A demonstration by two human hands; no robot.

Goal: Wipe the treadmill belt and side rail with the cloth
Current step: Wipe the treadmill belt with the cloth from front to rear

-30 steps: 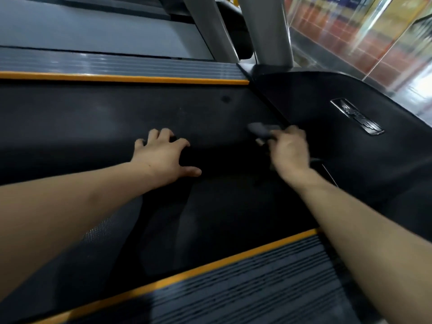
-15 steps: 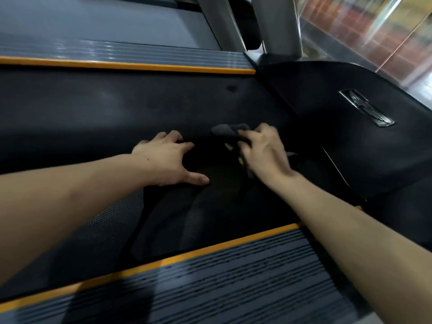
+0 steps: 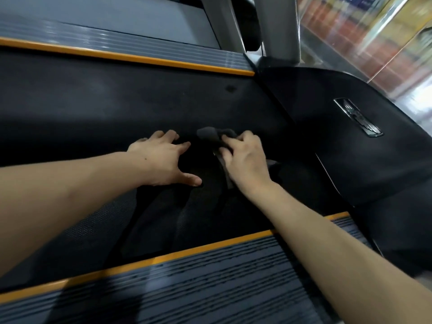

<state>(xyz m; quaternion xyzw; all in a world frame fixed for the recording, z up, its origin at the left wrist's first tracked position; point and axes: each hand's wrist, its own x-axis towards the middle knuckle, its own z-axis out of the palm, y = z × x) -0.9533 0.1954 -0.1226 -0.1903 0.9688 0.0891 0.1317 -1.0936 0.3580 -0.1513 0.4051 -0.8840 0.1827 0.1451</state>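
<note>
The black treadmill belt [image 3: 93, 108] runs across the middle of the view. A dark grey cloth [image 3: 209, 134] lies bunched on it, and my right hand [image 3: 245, 157] grips the cloth with curled fingers, pressing it onto the belt. My left hand [image 3: 163, 160] rests on the belt just left of the cloth, fingers spread and thumb out, holding nothing. The near side rail [image 3: 210, 284] is grey and ribbed with an orange edge strip. The far side rail [image 3: 117, 46] looks the same.
The black motor cover [image 3: 350, 148] with a chrome badge [image 3: 358, 118] sits at the right end of the belt. Two grey uprights [image 3: 275, 26] rise behind it. A second treadmill deck [image 3: 93, 12] lies beyond the far rail.
My right hand has dragged the cloth leftward along the belt, away from the motor cover and close to my left hand. My left hand has stayed planted on the belt.
</note>
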